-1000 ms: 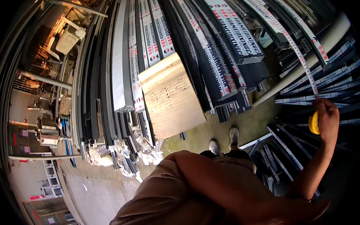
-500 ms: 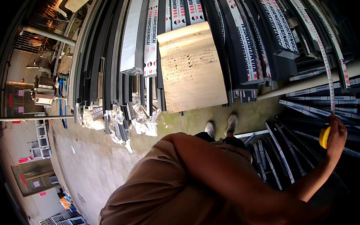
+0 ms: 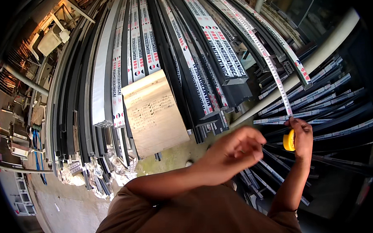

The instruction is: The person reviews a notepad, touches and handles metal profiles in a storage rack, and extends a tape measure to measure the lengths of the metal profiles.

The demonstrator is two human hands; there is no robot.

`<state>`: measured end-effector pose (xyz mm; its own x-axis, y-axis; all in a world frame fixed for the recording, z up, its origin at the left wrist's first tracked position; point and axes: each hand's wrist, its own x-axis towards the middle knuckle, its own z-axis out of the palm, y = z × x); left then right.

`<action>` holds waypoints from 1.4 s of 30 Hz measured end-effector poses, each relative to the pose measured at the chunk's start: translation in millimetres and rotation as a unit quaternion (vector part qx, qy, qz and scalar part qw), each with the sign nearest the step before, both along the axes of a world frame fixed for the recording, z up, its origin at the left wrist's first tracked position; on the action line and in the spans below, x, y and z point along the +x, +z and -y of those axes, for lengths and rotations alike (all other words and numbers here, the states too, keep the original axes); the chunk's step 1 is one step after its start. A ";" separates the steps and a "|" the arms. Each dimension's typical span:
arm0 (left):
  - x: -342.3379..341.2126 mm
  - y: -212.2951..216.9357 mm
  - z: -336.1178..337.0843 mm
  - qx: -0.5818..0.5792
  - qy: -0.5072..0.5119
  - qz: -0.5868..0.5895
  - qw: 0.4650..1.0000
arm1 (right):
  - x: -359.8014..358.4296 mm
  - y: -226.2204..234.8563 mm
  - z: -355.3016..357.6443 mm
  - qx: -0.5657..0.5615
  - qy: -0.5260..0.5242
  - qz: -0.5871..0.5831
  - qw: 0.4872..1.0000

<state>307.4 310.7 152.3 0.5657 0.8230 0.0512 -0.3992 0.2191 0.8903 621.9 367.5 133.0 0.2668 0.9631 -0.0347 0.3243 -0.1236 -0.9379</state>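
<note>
In my right hand (image 3: 303, 138) is a yellow tape measure (image 3: 288, 141), its case against the palm side and my fingers closed near the blade's mouth. The white tape blade (image 3: 277, 80) runs from there up and away along a long wrapped profile (image 3: 250, 39). My left hand (image 3: 235, 154) hangs in front of my body, left of the tape case, fingers curled and slightly blurred. A tiny dark spot shows at its fingertips; what it is I cannot make out. A tan sheet with handwriting (image 3: 157, 122) lies on the profile ends to the left.
Dark and white-wrapped profiles (image 3: 140, 38) fill the rack ahead. A pale pipe (image 3: 314, 65) crosses on the right, above more wrapped profiles (image 3: 320, 97) lying lower down. Torn wrapping (image 3: 71, 175) hangs at the left ends, over the concrete floor (image 3: 73, 215).
My left hand, hidden before, is now raised into view mid-picture. The view has swung right, so rack and sheet sit farther left. My right hand still holds the tape measure, its blade extended.
</note>
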 end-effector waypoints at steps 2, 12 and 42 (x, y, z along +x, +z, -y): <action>-11.4 -4.7 -23.4 0.012 0.105 -0.050 0.993 | -1.2 -3.2 3.5 0.016 0.008 -0.014 1.000; -28.9 -10.6 -131.5 -0.143 0.302 -0.130 0.933 | 28.4 -28.8 -15.1 -0.001 0.021 -0.102 0.995; -118.8 52.2 -132.9 -0.065 0.441 -0.038 0.894 | 96.0 -76.1 9.7 -0.004 0.030 -0.163 0.986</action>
